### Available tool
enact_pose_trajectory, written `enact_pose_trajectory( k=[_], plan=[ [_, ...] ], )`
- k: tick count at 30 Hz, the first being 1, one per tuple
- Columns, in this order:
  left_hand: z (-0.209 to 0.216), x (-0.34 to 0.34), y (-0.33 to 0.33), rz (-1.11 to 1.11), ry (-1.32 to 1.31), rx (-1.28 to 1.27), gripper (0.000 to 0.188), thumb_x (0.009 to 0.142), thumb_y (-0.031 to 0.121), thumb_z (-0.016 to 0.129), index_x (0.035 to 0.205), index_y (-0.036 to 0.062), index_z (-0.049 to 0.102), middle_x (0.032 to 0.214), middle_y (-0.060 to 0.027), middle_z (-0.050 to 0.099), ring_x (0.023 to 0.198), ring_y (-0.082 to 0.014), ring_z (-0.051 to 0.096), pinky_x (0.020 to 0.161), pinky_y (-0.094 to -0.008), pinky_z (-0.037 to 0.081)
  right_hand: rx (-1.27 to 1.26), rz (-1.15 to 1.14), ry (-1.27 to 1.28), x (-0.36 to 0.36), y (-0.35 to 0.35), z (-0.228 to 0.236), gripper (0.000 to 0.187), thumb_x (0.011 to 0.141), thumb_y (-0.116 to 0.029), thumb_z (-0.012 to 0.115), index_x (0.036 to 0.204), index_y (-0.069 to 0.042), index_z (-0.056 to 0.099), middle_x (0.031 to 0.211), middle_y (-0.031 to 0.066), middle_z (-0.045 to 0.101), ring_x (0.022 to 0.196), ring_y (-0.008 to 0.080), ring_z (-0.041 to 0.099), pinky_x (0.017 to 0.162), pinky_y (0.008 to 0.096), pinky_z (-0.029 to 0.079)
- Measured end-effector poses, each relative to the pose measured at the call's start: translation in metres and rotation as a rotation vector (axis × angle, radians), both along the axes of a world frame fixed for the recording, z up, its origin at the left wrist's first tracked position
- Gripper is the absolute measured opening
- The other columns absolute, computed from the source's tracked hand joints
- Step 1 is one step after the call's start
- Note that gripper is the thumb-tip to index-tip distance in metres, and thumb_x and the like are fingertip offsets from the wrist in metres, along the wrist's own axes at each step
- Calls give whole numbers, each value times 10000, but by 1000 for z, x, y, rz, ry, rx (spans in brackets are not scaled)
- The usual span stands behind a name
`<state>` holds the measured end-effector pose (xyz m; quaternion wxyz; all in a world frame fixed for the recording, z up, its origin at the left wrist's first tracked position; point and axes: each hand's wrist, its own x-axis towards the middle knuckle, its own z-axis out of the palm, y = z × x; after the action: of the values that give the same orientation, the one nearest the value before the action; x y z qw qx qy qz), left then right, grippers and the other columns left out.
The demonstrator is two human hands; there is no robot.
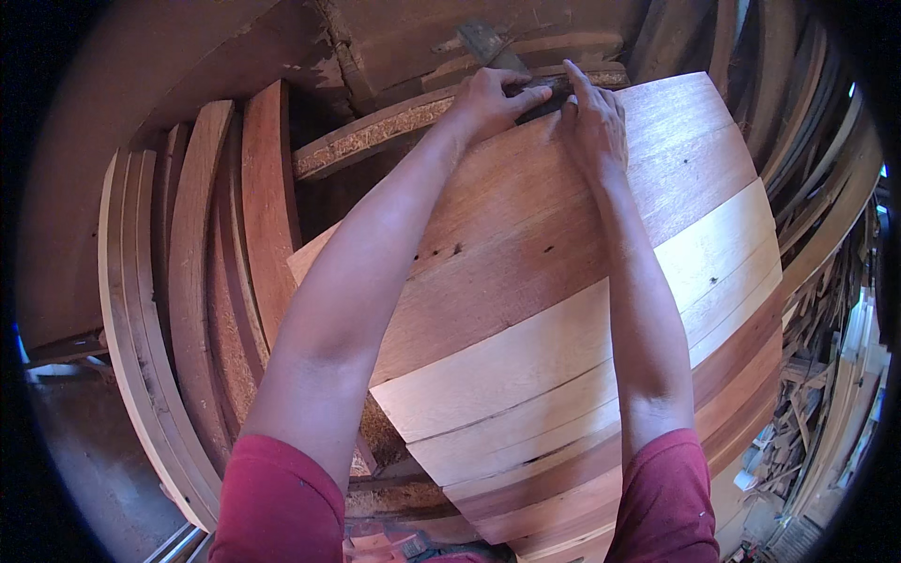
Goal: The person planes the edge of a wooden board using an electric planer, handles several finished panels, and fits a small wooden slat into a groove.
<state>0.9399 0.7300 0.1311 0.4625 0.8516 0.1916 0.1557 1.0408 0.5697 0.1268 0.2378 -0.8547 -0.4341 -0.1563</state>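
A broad panel of joined wooden boards (526,253), in reddish-brown and pale strips, lies tilted in front of me. Both of my hands are at its far edge, close together. My left hand (493,98) bends its fingers over that edge, thumb pointing right. My right hand (596,117) has its index finger stretched upward and its other fingers bent. Between them shows a dark piece (556,92), partly covered by the fingers; its kind is unclear. Just beyond the left hand a flat grey strip (488,45) sticks out.
Several curved timber pieces (192,263) stand upright on the left. A curved beam (375,136) with sawdust runs behind the panel. More bent boards (817,188) lean at the right, above a heap of wood scraps (798,413). A brown wall (169,66) rises behind.
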Motion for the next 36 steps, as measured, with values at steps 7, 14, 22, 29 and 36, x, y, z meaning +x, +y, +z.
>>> enact_pose_trajectory(
  k=[7,14,22,29,36],
  plan=[
    [-20,-1,5,-16,-59,243,476,792,389,737,1169,102,687,1080,-193,683,1022,-360,647,886,-436,511,70,-22,6,2,7,-5,541,879,-163,595,1404,-155,460,1235,152,612,1207,332,514,1055,433,376],
    [17,-9,10,-4,171,349,529,832,410,705,1242,84,629,1145,-202,650,1002,-376,641,886,-464,500,137,3,-23,-3,14,7,500,857,-170,611,1337,-82,506,1236,179,598,1204,350,512,1050,442,393],
    [83,-155,-71,58,-17,234,554,995,402,488,1419,46,456,1412,-202,488,1317,-327,461,1092,-387,351,204,-3,-4,11,-15,-21,518,814,-223,659,1295,-73,539,1337,222,504,1237,375,486,1066,448,394],
    [74,-485,-258,335,366,-225,451,1003,315,464,1285,-25,554,1145,-189,592,1085,-306,562,953,-397,436,374,35,259,-164,-176,29,371,844,-156,652,1186,-30,582,1238,214,554,1142,390,544,985,467,443],
    [110,-635,-439,146,500,-258,383,1003,242,472,1267,-19,566,1232,-211,600,1157,-340,558,1005,-408,421,198,-290,333,-376,-463,82,272,875,-160,617,1118,-42,646,1133,168,626,1055,349,586,953,444,442]
  ],
)
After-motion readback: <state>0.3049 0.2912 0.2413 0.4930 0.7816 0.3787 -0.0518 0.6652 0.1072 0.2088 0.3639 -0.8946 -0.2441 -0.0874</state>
